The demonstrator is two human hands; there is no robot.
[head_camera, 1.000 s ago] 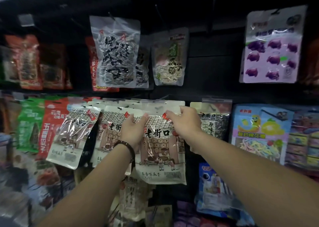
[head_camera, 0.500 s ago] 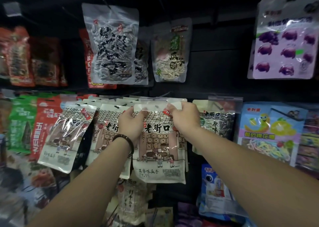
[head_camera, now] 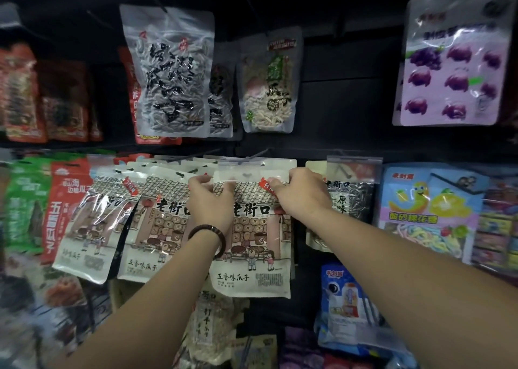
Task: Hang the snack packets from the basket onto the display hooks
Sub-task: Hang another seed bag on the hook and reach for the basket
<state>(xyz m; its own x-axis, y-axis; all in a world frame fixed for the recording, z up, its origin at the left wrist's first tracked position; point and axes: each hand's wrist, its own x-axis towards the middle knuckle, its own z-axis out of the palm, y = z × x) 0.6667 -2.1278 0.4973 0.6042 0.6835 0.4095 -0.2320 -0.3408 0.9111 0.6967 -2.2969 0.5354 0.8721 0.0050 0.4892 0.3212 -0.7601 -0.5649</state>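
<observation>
A cream snack packet (head_camera: 252, 251) printed with an old shop front hangs upright in the middle row. My left hand (head_camera: 211, 203) pinches its top left edge and my right hand (head_camera: 300, 193) pinches its top right edge. The packet's hang hole sits just under a dark display hook (head_camera: 256, 155) that juts out of the black back wall. Behind it and to the left hang several packets of the same kind (head_camera: 151, 223). No basket is in view.
Above hang a grey seed packet (head_camera: 171, 71), a pale seed packet (head_camera: 267, 85) and a purple sweets packet (head_camera: 451, 60). At the right are a dark seed packet (head_camera: 350, 195) and a blue candy packet (head_camera: 426, 211); red and green packets (head_camera: 42, 200) are at the left. More packets lie below.
Both hands have lifted the cream packet's top edge up toward the hook. The view has moved closer to the shelf.
</observation>
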